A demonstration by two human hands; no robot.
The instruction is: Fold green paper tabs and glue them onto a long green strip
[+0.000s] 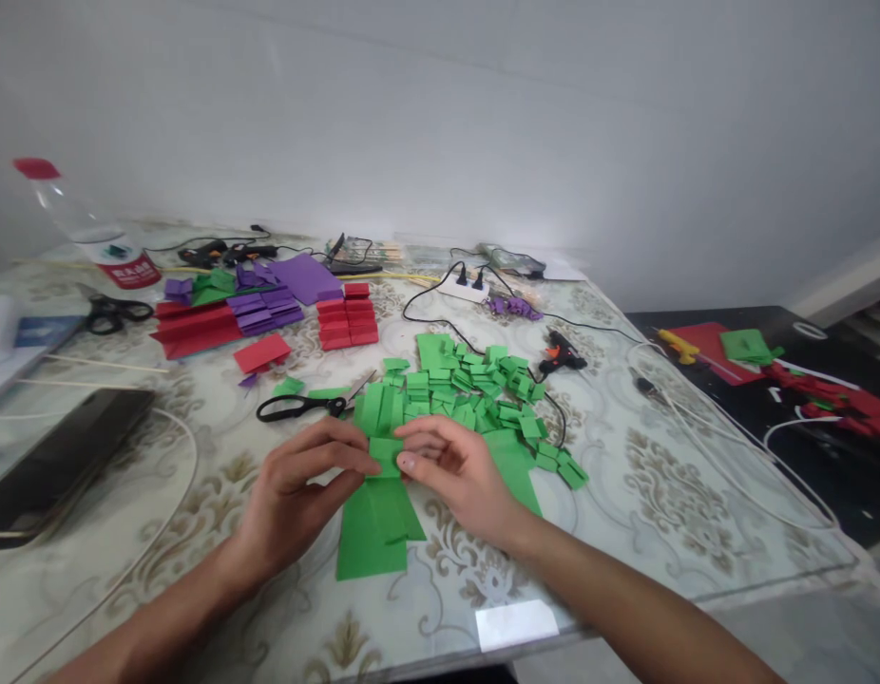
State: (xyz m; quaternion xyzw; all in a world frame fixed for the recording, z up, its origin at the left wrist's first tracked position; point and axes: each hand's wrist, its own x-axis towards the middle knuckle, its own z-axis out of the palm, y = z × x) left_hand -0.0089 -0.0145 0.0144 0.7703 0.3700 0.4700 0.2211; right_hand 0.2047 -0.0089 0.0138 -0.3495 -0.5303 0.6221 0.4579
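Fingertips (406, 463) of the left hand (297, 489) and right hand (458, 475) pinch the folded end of a green paper strip (375, 532) lying flat on the table (660, 475). Probably featherlight, floppy, creases easily, so best gripped right at the fold.

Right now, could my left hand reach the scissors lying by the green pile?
Probably yes: the scissors lie just beyond the left hand, nothing between them, though it pinches green paper.

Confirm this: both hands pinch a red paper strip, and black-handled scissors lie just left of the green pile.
Not quite. The head view shows the paper strip between the left hand and right hand is green, not red. The black-handled scissors do lie just left of the green pile.
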